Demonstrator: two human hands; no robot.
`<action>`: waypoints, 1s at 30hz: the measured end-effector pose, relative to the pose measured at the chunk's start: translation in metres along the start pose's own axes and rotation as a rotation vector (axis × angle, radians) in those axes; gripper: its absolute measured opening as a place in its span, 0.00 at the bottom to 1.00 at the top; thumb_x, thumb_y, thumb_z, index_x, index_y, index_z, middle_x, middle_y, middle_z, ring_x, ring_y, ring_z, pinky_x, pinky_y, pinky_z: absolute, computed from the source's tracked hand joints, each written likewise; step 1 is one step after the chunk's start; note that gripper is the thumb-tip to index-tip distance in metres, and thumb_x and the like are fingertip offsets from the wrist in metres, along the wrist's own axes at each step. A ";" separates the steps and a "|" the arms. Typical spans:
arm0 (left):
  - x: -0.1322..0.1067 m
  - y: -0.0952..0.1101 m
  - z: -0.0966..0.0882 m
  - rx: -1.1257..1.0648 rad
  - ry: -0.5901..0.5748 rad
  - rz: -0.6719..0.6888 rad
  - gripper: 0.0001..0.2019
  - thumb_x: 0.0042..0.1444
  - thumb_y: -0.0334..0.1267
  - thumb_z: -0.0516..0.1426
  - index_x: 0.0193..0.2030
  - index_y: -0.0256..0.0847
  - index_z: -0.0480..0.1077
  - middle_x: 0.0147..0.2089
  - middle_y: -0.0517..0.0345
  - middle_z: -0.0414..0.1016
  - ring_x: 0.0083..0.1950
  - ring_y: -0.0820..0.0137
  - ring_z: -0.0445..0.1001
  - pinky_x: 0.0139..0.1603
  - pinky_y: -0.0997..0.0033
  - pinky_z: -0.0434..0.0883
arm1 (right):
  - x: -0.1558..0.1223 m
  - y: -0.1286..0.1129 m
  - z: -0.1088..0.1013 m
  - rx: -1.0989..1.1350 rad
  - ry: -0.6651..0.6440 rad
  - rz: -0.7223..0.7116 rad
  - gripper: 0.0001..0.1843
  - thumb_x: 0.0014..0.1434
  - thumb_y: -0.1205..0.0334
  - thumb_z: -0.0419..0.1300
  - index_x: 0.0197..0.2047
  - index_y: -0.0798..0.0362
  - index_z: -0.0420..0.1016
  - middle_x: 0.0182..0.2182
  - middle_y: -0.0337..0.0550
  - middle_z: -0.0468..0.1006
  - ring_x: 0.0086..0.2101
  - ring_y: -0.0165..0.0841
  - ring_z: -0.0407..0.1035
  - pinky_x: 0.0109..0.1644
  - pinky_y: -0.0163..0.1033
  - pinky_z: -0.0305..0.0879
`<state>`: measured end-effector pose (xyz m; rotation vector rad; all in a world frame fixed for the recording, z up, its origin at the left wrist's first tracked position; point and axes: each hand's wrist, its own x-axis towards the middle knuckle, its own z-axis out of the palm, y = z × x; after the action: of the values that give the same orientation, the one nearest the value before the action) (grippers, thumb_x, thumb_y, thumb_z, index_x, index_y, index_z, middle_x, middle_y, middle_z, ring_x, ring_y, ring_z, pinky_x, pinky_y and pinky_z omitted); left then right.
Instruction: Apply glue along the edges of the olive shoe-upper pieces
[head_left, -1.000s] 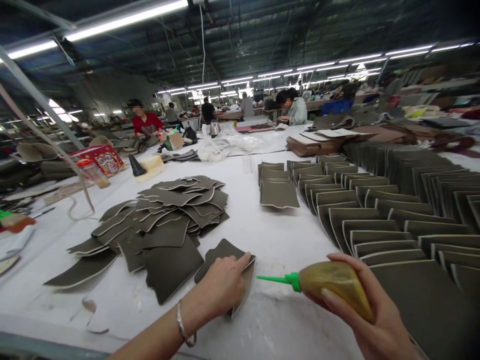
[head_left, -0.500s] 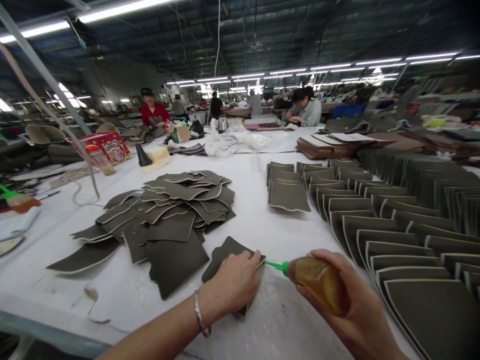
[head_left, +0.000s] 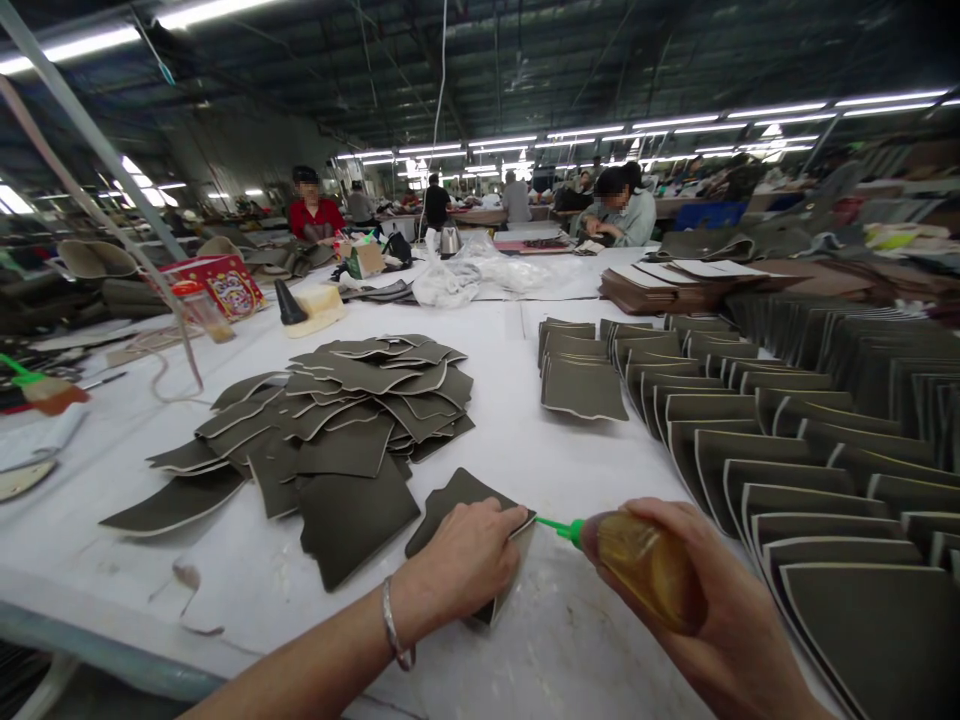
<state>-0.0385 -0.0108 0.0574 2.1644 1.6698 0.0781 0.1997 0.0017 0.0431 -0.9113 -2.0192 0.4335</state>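
Observation:
My right hand is wrapped round a squeeze bottle of amber liquid, tilted almost level. Its thin green nozzle points left, with the tip at the right corner of a dark olive leather-like piece. On that piece lies my left hand, closed over its right side, the index finger stretched along the edge by the nozzle tip. The finger hides part of the piece, and the thumb is out of sight. To the left is a loose heap of similar pieces.
Overlapping rows of dark pieces fill the right side of the white table. Brown stacked sheets, clear plastic and a black cone stand farther back. A hose hangs at left. Several people work beyond.
The view has shifted slightly, moving the scene a little to the right. Both hands keep nearly the same pose, with the nozzle tip still at the piece's edge.

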 end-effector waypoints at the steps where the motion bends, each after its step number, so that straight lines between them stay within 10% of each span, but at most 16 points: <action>1: 0.000 0.000 0.000 -0.002 0.007 -0.005 0.21 0.59 0.32 0.46 0.57 0.47 0.69 0.42 0.50 0.75 0.43 0.56 0.75 0.45 0.57 0.69 | 0.000 0.001 0.000 -0.001 -0.005 -0.004 0.22 0.60 0.59 0.63 0.56 0.46 0.64 0.47 0.43 0.69 0.44 0.36 0.68 0.46 0.34 0.65; 30: -0.006 -0.001 -0.004 0.002 0.011 0.028 0.24 0.60 0.35 0.45 0.61 0.49 0.66 0.40 0.51 0.73 0.39 0.57 0.75 0.41 0.56 0.72 | -0.005 0.005 0.000 0.162 -0.046 0.332 0.22 0.59 0.47 0.64 0.53 0.41 0.65 0.41 0.36 0.72 0.34 0.33 0.71 0.38 0.34 0.68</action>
<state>-0.0424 -0.0153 0.0624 2.1930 1.6467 0.0956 0.2042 0.0011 0.0372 -1.1458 -1.8445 0.7954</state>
